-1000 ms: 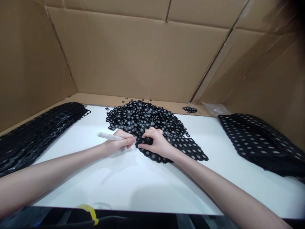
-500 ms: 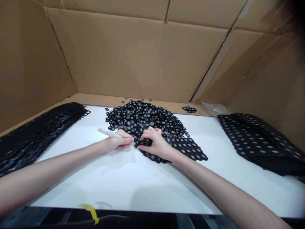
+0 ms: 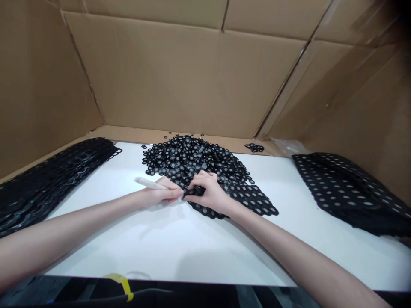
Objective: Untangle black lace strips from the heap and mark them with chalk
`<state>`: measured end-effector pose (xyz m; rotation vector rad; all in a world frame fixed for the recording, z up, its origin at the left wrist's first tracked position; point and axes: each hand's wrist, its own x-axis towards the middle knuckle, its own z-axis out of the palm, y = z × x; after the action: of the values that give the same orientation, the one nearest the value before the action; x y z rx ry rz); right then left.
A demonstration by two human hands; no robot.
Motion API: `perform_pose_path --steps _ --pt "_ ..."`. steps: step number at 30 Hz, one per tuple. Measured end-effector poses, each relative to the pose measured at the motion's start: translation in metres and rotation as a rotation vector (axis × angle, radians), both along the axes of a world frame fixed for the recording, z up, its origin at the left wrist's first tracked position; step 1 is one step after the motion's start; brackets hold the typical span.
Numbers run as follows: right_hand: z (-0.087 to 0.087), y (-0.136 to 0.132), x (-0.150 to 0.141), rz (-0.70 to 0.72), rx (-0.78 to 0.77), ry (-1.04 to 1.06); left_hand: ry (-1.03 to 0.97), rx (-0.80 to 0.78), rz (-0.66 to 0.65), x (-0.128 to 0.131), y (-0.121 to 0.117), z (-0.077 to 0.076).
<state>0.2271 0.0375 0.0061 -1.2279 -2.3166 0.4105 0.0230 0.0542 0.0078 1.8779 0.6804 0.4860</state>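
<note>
My left hand is closed round a thin white stick held like a pen, its tip pointing right at the edge of a black perforated sheet. My right hand pinches that sheet's near left edge and presses it on the white tabletop. The sheet is dotted with small pale discs. Just behind both hands lies a heap of loose black rings with pale centres.
A stack of emptied black mesh sheets lies at the left. A stack of dotted black sheets lies at the right. A few stray rings sit near the back. Cardboard walls enclose the table on three sides.
Both hands have stayed almost in place. The white stick's tip has shifted a little towards the sheet's edge, and my right fingers have curled tighter on the sheet.
</note>
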Motion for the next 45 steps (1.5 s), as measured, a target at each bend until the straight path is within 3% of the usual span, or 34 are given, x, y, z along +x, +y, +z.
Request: perform_pose_path --steps 5,7,10,13,15,18,20,23,26,27,30,32,35,40,42,45 --pt "-0.005 0.0 0.001 0.011 0.023 0.01 -0.107 -0.08 0.111 -0.006 0.008 -0.009" --pt "-0.006 0.0 0.002 0.0 0.033 0.001 -0.143 -0.052 0.192 -0.011 0.012 -0.006" --pt "-0.007 0.0 0.003 -0.029 0.041 0.01 -0.033 0.159 0.325 -0.023 0.019 0.011" --pt "-0.006 0.0 0.004 -0.041 0.053 0.034 0.244 0.55 0.398 -0.042 0.028 0.031" --pt "-0.007 -0.001 0.005 -0.049 0.058 0.06 0.409 0.753 0.521 -0.061 0.036 0.037" --pt "-0.008 -0.002 0.005 -0.051 0.068 0.114 0.578 0.885 0.521 -0.096 0.045 0.031" --pt "-0.009 -0.003 0.005 -0.045 0.087 0.149 0.668 0.892 0.513 -0.115 0.049 0.024" --pt "-0.011 -0.004 0.005 -0.044 0.121 0.19 0.768 0.881 0.475 -0.125 0.048 0.02" --pt "-0.012 -0.005 0.005 -0.035 0.142 0.228 0.616 0.925 0.552 -0.102 0.036 0.028" --pt "-0.012 -0.005 0.005 -0.037 0.153 0.247 0.511 0.874 0.531 -0.088 0.03 0.032" --pt "-0.01 -0.006 0.005 -0.049 0.201 0.323 0.241 0.526 0.237 -0.036 0.01 0.041" --pt "-0.007 -0.007 0.005 -0.057 0.249 0.39 0.22 0.439 0.055 -0.004 0.001 0.041" --pt "0.001 -0.009 0.008 -0.1 0.349 0.48 0.119 0.418 0.091 0.029 0.004 0.036" --pt "0.018 -0.018 0.019 -0.246 0.658 0.331 -0.121 0.101 0.091 0.059 0.03 0.036" --pt "0.021 -0.027 0.017 -0.119 0.752 0.211 -0.194 0.001 0.124 0.073 0.038 0.041" --pt "0.017 -0.039 0.006 0.222 0.744 0.133 -0.356 -0.125 0.17 0.1 0.043 0.054"
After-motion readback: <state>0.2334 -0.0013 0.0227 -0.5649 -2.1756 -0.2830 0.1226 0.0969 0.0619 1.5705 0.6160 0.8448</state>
